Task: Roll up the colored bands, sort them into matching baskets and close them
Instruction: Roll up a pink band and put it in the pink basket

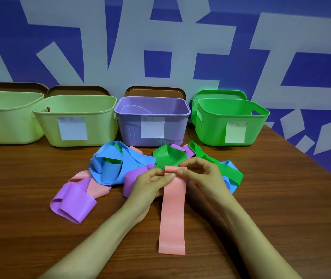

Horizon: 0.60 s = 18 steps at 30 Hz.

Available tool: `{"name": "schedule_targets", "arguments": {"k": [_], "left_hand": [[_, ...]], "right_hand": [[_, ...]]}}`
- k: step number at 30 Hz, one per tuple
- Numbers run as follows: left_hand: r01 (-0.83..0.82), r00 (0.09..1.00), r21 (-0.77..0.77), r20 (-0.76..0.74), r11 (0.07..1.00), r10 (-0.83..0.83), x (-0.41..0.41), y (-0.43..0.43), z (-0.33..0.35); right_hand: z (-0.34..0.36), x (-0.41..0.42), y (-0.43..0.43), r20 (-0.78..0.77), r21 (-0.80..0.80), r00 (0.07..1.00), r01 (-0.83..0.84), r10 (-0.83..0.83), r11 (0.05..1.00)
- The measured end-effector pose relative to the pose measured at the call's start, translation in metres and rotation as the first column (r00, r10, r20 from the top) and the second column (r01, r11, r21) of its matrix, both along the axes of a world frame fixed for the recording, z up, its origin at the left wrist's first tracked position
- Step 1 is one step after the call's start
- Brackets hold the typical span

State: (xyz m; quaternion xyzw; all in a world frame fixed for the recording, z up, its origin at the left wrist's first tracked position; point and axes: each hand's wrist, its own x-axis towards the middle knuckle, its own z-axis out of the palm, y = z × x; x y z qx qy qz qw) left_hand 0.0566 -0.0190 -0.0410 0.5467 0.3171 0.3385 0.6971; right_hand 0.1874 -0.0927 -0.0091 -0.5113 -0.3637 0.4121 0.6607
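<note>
A pink band [172, 214] lies flat on the wooden table [281, 198], running from the front toward the pile. My left hand [150, 184] and my right hand [203, 174] both pinch its far end, which is folded over. Behind my hands lies a pile of loose bands: blue [110, 168], purple [74, 204], green [169, 155] and another pink one [96, 188]. Along the wall stand two pale yellow-green baskets [76, 119] [5, 115], a purple basket [152, 119] and a green basket [231, 119], all without lids on.
Brown lids [155, 91] [78, 90] [13, 86] lean against the wall behind the purple and pale baskets, and a green lid [219, 94] behind the green basket. Each basket carries a paper label [152, 126]. The table's right edge [309, 158] runs diagonally.
</note>
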Motion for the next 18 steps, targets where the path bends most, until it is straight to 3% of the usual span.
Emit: {"name": "schedule_targets", "arguments": {"k": [13,18], "left_hand": [[-0.072,0.997,0.006,0.020,0.997,0.072,-0.0015,0.0020,0.0013],[-0.079,0.994,0.012,0.083,0.997,0.078,-0.0020,0.0019,0.0033]], "right_hand": [[-0.0053,-0.0031,0.0006,-0.051,-0.041,0.998,-0.038,0.036,0.998],[0.0019,-0.0027,-0.0028,0.041,-0.045,0.997,-0.069,0.071,0.997]]}}
